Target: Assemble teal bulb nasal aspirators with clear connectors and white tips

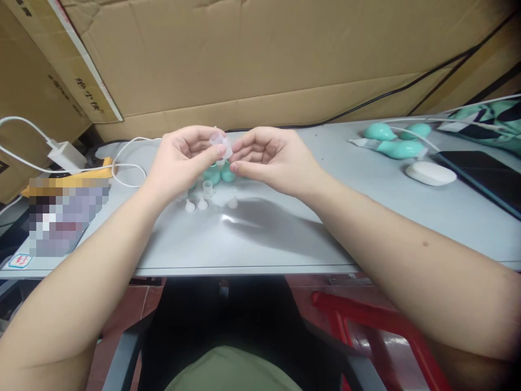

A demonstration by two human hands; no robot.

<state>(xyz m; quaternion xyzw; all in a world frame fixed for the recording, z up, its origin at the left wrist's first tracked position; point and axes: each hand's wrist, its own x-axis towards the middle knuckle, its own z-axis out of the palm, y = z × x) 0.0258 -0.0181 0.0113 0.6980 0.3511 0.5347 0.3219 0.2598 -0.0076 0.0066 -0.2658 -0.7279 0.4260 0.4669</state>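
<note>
Above the grey table, my left hand (183,157) is closed, thumb against fingers, on a small translucent plastic cup (217,141). Facing it, my right hand (271,157) has curled fingers, with its fingertips close to the right side of the cup; whether they touch it is unclear. Under the hands sit teal rounded pieces (211,175), partly hidden. Nearer me on the table are a small clear cup (208,188) and small white funnel-shaped pieces, one at the left (190,206), one beside it (202,203) and one at the right (233,202).
Teal egg-shaped items (401,149) lie at the back right, near a white oval case (431,173) and a dark tablet-like device (484,176). A white charger (67,157) with cable and a yellow object (91,171) are at the left. Cardboard (264,60) stands behind the table (260,239).
</note>
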